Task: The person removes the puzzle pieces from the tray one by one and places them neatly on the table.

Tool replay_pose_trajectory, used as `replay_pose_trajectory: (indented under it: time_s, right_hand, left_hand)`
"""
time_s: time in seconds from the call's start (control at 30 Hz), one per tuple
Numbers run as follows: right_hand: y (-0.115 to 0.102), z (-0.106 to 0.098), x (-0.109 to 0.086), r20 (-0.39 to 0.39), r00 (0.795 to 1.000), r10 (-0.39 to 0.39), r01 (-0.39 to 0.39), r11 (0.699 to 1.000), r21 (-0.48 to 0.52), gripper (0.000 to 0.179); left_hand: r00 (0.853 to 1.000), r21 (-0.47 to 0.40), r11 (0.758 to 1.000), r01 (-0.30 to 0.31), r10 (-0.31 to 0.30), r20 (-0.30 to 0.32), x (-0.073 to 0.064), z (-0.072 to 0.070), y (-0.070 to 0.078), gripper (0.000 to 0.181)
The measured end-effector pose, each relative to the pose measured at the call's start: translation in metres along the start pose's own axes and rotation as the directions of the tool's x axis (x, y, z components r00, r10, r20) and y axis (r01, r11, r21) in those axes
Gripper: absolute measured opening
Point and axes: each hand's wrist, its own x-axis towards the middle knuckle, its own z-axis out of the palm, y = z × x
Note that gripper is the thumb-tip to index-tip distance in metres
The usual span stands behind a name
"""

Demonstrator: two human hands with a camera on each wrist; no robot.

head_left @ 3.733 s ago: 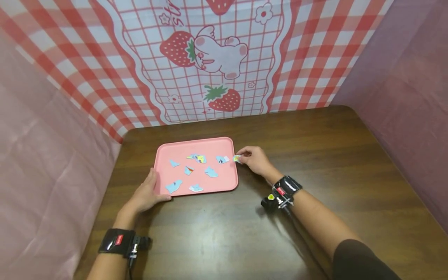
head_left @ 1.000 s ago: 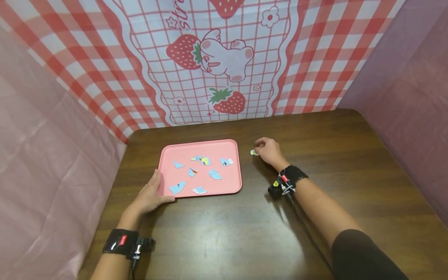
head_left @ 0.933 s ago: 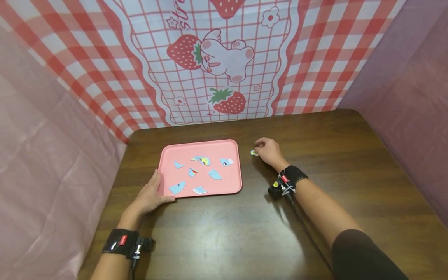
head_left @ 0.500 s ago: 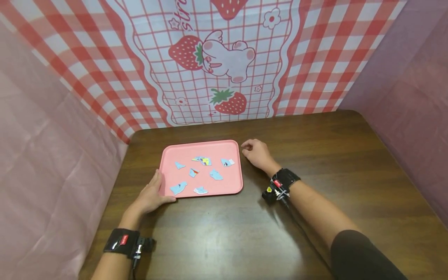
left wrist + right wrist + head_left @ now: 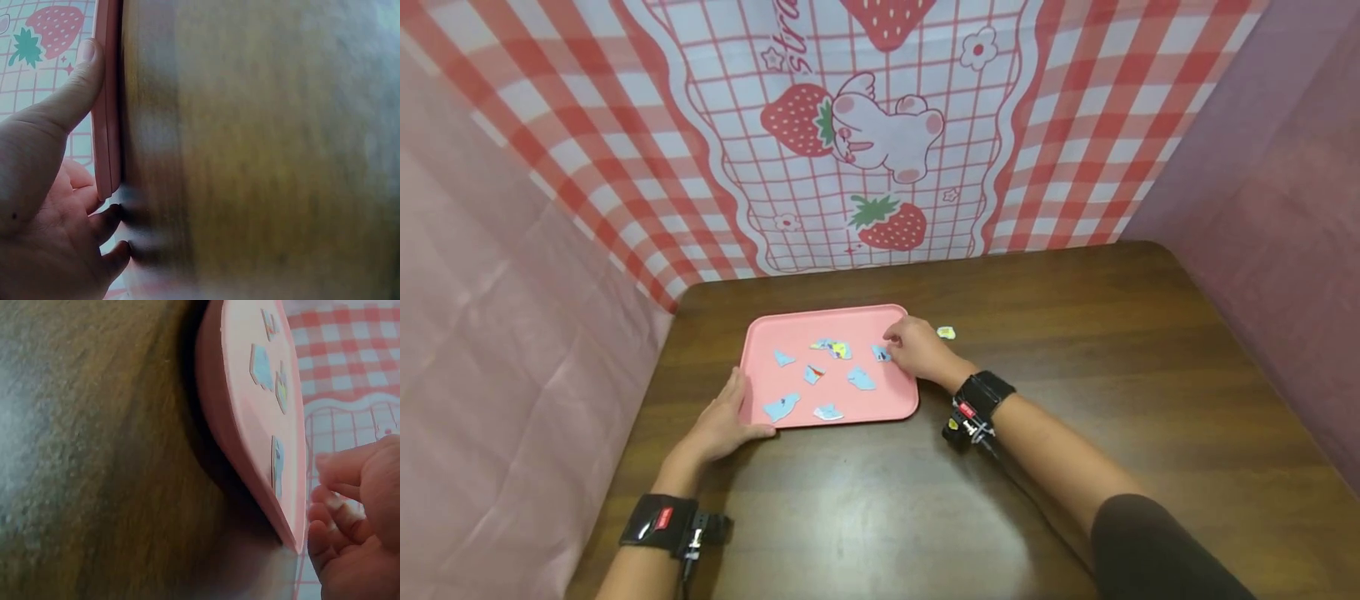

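In the head view, a pink tray (image 5: 756, 333) holds several flat, irregular light-blue puzzle pieces with printed pictures. My left hand (image 5: 718, 421) grips its front left corner, the thumb (image 5: 78, 87) lying along the front rim in the left wrist view. Over the tray's right side hovers my right hand (image 5: 921, 350), fingers bent and apart, nothing held between them. Just beyond its fingertips lies a piece with a dark mark (image 5: 881, 353), partly hidden by the hand. A small yellow-and-blue piece (image 5: 946, 332) rests on the table, to the right of the tray.
Other pieces in the tray include one with yellow (image 5: 838, 349), one with a red streak (image 5: 814, 374) and a plain blue one (image 5: 861, 378). A brown wooden table (image 5: 1075, 350) lies beneath. A strawberry-print cloth (image 5: 880, 150) hangs behind its back edge.
My right hand carried the yellow-and-blue piece off the tray to the table on the right and let go of it. It then came back left over the tray. My left hand stayed at the corner.
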Motion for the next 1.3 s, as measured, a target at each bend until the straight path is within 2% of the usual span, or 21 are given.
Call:
replay_pose_trajectory:
  time_s: [0.1,0.27,0.63,0.83,1.0,1.3]
  right_hand:
    - [-0.004,0.005,0.002,0.049,0.999,-0.018,0.021,0.997,-0.069,0.019]
    - [-0.010,0.011,0.004,0.109,0.994,-0.004,0.021,0.988,-0.154,0.015]
    - [-0.014,0.014,0.006,0.145,0.988,0.051,-0.022,0.980,-0.197,0.023]
    - [-0.015,0.015,0.008,0.156,0.983,0.097,-0.068,0.981,-0.182,0.026]
    - [-0.014,0.016,0.009,0.133,0.987,0.092,-0.070,0.985,-0.157,0.022]
    - [-0.011,0.015,0.008,0.048,0.993,0.107,-0.107,0.994,-0.005,0.007]
  left_hand:
    - [1.000,0.001,1.000,0.002,-0.002,0.001,-0.001,0.000,0.000,0.126]
    - [1.000,0.003,1.000,0.006,-0.006,0.001,-0.001,0.001,0.001,0.126]
    - [1.000,0.005,1.000,0.004,-0.004,0.001,-0.001,0.001,0.002,0.125]
    - [1.000,-0.004,1.000,-0.007,0.007,-0.009,-0.001,0.001,0.003,0.125]
    - [1.000,-0.004,1.000,0.003,-0.003,0.000,-0.001,0.002,0.002,0.125]
    - [1.000,-0.013,1.000,0.011,-0.011,0.002,-0.001,0.000,0.004,0.126]
